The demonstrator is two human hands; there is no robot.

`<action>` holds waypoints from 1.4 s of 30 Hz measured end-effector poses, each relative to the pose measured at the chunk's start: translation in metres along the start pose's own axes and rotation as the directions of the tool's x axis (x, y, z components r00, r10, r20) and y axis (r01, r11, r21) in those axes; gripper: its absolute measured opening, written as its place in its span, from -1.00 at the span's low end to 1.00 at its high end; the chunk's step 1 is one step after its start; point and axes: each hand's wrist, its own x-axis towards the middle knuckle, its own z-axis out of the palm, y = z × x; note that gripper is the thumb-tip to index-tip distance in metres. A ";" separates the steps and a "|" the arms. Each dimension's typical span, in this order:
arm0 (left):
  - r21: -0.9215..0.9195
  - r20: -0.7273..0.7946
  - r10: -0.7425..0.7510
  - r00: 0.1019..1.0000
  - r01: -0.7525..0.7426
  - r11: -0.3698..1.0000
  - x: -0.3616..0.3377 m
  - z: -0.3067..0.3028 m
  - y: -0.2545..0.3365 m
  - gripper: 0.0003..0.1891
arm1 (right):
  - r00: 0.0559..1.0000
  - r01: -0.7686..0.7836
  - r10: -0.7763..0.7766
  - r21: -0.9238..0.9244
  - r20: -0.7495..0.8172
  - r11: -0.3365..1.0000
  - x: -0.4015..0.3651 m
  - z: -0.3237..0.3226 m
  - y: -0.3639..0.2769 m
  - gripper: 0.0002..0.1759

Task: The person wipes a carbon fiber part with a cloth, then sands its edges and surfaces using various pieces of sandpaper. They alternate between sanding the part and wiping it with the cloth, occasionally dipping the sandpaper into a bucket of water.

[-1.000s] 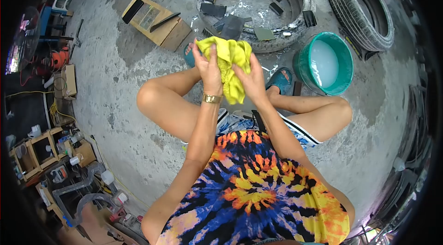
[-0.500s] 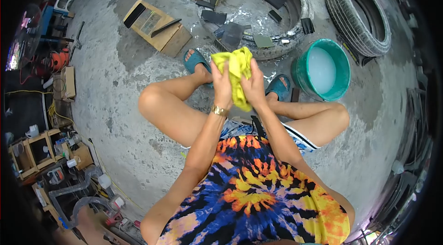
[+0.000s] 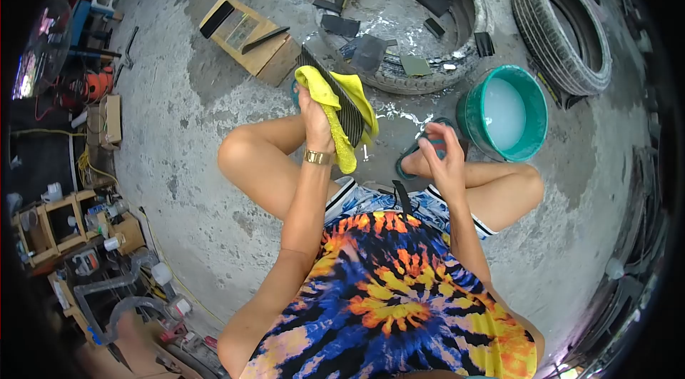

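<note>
My left hand (image 3: 316, 122) is closed round a yellow cloth (image 3: 325, 97) that is folded over a long, dark, finely striped piece (image 3: 348, 116). The piece's upper end sticks out above the cloth, slanting toward the wooden box. What the striped piece is, I cannot make out. To the right, my right hand (image 3: 446, 158) hovers above my lower leg and sandal with bent fingers apart and nothing between them. Beyond that hand stands a green bucket (image 3: 468, 111) of cloudy liquid.
A tyre (image 3: 407, 84) lies flat ahead, with several dark flat pieces (image 3: 369, 53) on and inside it. At its left is a wooden box (image 3: 275, 58) carrying black pieces. Another tyre (image 3: 531, 18) leans at the right. Tools and a wooden rack (image 3: 53, 225) fill the left side.
Both hands were together on the bunched cloth. My right hand has let go and moved right; the cloth in my left hand has spread round the striped piece, now visible.
</note>
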 end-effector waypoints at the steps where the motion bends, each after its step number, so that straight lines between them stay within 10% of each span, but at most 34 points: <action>1: -0.065 -0.004 -0.008 1.000 0.008 0.998 -0.004 0.007 -0.002 -0.85 | 0.996 0.071 -0.071 0.003 0.048 0.998 0.009 0.008 -0.015 -0.56; 6: 0.002 0.069 -0.093 0.993 0.093 0.996 -0.025 0.014 -0.019 -0.61 | 0.930 0.255 -0.224 -0.075 0.291 0.964 0.037 0.054 -0.046 -0.73; 7: -0.210 0.076 -0.218 0.973 0.230 0.950 -0.038 0.018 -0.018 -0.63 | 0.938 0.249 -0.238 -0.011 0.252 0.969 0.042 0.059 -0.039 -0.75; 15: 0.007 0.018 0.063 0.998 -0.063 0.998 -0.061 0.018 -0.024 -0.41 | 0.896 0.348 -0.326 -0.022 0.301 0.937 0.042 0.053 -0.060 -0.85; 22: -0.032 -0.064 0.108 0.992 -0.110 0.993 -0.027 0.021 0.004 -0.46 | 0.912 0.134 -0.146 0.057 0.383 0.989 0.012 0.046 -0.057 -0.81; 27: 0.072 -0.169 0.193 0.966 -0.183 0.980 0.023 -0.020 0.018 -0.73 | 0.886 0.297 -0.278 0.006 0.371 0.955 -0.014 0.035 -0.035 -0.86; 29: 0.039 -0.138 0.191 0.972 -0.187 0.982 0.035 -0.029 0.035 -0.69 | 0.904 -0.151 0.074 0.152 0.422 0.977 -0.024 0.027 -0.027 -0.87; 35: -0.003 0.033 -0.006 0.999 0.006 1.000 -0.021 -0.039 0.025 -0.49 | 0.955 0.297 -0.291 -0.138 0.059 0.945 0.019 0.045 -0.058 -0.88; 37: 0.099 -0.003 0.115 0.993 -0.114 0.988 -0.041 0.003 0.008 -0.45 | 0.785 0.615 -0.593 -0.342 0.180 0.710 0.035 0.068 -0.061 -0.81; 42: 0.018 -0.054 0.027 0.998 -0.026 1.000 -0.039 -0.014 -0.011 -0.69 | 0.631 0.769 -0.657 -0.446 0.413 0.458 0.046 0.088 -0.051 -0.72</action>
